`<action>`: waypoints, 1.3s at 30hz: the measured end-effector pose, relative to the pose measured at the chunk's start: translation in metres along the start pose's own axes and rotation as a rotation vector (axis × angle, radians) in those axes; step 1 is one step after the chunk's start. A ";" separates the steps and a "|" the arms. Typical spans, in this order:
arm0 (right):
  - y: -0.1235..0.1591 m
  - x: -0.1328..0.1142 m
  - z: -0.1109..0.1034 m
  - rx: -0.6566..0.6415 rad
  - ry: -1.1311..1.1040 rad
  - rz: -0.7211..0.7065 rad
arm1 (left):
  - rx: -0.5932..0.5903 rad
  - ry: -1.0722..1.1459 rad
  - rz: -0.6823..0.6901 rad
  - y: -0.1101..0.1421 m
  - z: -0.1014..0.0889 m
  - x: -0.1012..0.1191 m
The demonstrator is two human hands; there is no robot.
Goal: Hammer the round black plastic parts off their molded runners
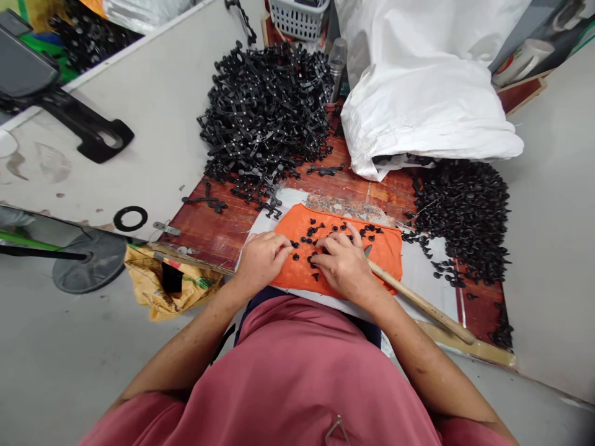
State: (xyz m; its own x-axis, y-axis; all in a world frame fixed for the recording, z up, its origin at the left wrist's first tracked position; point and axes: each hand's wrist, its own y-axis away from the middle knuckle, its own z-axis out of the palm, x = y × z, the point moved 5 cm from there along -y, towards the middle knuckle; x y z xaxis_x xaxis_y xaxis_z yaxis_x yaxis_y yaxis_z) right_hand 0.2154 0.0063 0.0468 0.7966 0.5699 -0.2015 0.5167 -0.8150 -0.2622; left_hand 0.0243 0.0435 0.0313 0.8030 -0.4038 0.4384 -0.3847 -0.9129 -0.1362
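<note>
An orange cloth (337, 282) lies in front of me with several small black stud-like parts (303, 240) scattered over it. My left hand (263, 261) is at the cloth's left edge, thumb and forefinger pinched on a small black stud (294, 245). Over the middle of the cloth, my right hand (348, 267) has its fingers curled down among the studs. Dark studs show at its thumb and fingertips; whether one is gripped is hard to make out. Beside that hand lies a wooden-handled tool (423, 303), its tip partly hidden.
A big heap of black linked strips (269, 111) rises at the back left. To the right, a pile of black pointed studs (465, 217) spills from under a white sack (432, 111). A clear-topped bottle (337, 68) and a grey basket (300, 21) stand behind; a black ring (131, 218) lies left.
</note>
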 end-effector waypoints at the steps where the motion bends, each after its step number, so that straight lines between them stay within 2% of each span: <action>1: -0.002 0.004 -0.002 -0.001 -0.017 0.044 | 0.014 -0.014 0.005 -0.003 -0.003 -0.003; 5: -0.018 0.016 -0.002 0.033 0.016 0.190 | -0.040 -0.043 0.040 -0.015 0.001 -0.012; 8: -0.034 0.014 0.010 -0.030 0.044 0.183 | -0.100 -0.012 0.034 -0.017 0.011 -0.013; 11: -0.041 0.010 0.018 -0.086 0.054 0.169 | -0.096 0.006 0.025 -0.010 0.014 -0.013; 15: -0.036 0.013 0.014 -0.111 0.008 0.158 | -0.153 0.088 0.056 -0.005 0.007 -0.012; 19: -0.033 0.032 0.000 -0.030 -0.006 0.235 | -0.105 0.123 0.077 -0.027 -0.002 -0.006; 22: -0.037 0.042 0.000 0.019 0.093 0.249 | -0.091 0.079 0.128 -0.055 0.004 0.006; 26: -0.047 0.042 0.010 0.008 0.135 0.171 | -0.150 -0.012 0.127 -0.080 0.022 0.014; 29: -0.049 0.040 0.013 -0.006 0.146 0.140 | -0.141 -0.061 0.115 -0.084 0.025 0.009; 34: -0.039 0.036 0.005 -0.012 0.167 0.088 | -0.086 -0.099 0.039 -0.079 0.019 -0.009; 37: -0.028 0.038 -0.002 -0.008 0.136 0.082 | -0.087 -0.055 0.063 -0.077 0.016 -0.010; 39: -0.022 0.044 -0.006 0.015 0.093 0.138 | -0.107 -0.032 0.106 -0.076 0.015 -0.007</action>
State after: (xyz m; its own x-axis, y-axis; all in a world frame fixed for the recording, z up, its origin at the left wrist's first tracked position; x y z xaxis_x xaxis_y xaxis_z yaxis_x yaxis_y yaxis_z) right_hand 0.2413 0.0489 0.0497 0.8857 0.4397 -0.1490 0.3958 -0.8829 -0.2526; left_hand 0.0547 0.1147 0.0250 0.7685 -0.5012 0.3978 -0.5133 -0.8540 -0.0843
